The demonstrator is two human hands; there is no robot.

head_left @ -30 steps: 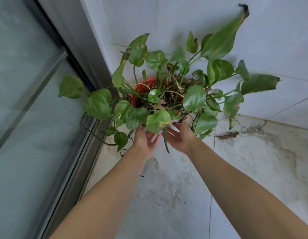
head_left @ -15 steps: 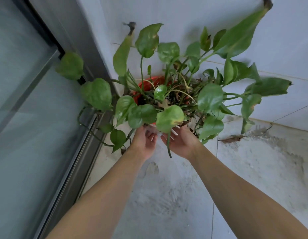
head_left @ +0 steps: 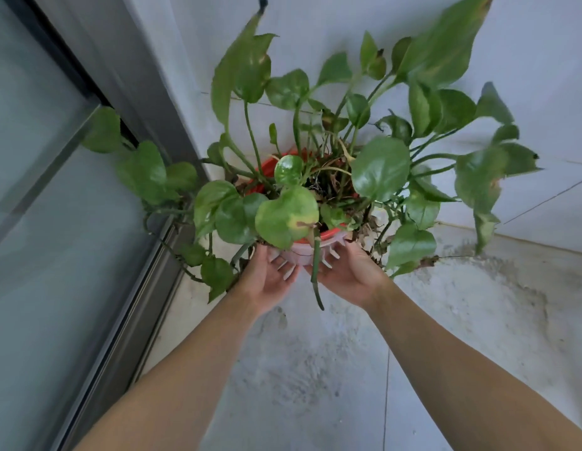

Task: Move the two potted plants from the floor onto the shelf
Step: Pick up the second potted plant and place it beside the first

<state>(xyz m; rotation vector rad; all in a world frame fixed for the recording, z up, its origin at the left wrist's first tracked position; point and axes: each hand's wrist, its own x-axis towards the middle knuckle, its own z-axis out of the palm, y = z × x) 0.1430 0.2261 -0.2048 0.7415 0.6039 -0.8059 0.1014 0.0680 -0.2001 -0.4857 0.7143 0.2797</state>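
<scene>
Since the earlier frames the leafy green potted plant in its red plastic pot [head_left: 315, 196] had been brought closer to the camera and raised, so that its foliage filled more of the view and its tallest leaf ran off the top edge at 1 o'clock; a pale translucent outer container [head_left: 302, 252] under the red rim, hidden before by leaves, had come into sight. The plant was held at the centre of the view, apparently clear of the mottled grey concrete floor [head_left: 315, 379], in the corner where the white tiled wall [head_left: 527, 53] met the dark-framed glass sliding door [head_left: 55, 222] at 9 o'clock. The left hand [head_left: 266, 278] was cupped against the container's lower near side from 7 o'clock, and the right hand [head_left: 351, 275] from 5 o'clock, both clamped on it with fingers spread, the two palms close together but not touching. No shelf and no second plant could be seen. It was judged that the lift was under way, with carrying to the shelf yet to be done. For the step to be done well, the pot should be kept level so that soil is not spilled, the grip should be taken wider round the sides than at the near edge alone, and the long trailing vine [head_left: 172, 249] at 8 o'clock should be watched lest it be caught on the door frame.
</scene>
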